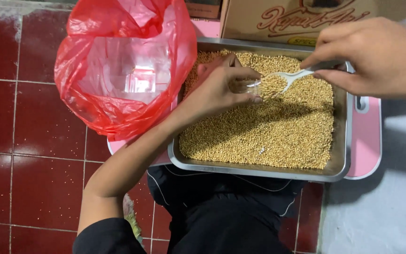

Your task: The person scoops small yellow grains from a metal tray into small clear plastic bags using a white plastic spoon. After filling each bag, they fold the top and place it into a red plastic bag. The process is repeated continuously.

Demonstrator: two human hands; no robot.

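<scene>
Glossy dark-red floor tiles (19, 155) with pale grout lines carry everything here. On them a thin, crinkled red plastic bag (118, 66) stands open with its mouth upward, translucent at the bottom, touching the left edge of a rectangular steel tray (339, 164) — smooth, shiny, round-cornered, its long axis running left to right. The tray rests on a flat pink board (367, 141) that shows past its right edge, and a printed cardboard box (283, 19) stands along its far edge. A level bed of small, round, tan seeds (269, 131), grainy and matte, fills the tray nearly rim to rim. Over the far half of the tray the left hand (217, 89) is curled around a small clear container (247, 86), lying nearly on its side with its mouth toward the right. The right hand (372, 56) pinches the handle of a white plastic spoon (283, 81) between thumb and fingers — the spoon lies left to right, its seed-laden bowl at the container's mouth, its handle toward the tray's far right corner.
</scene>
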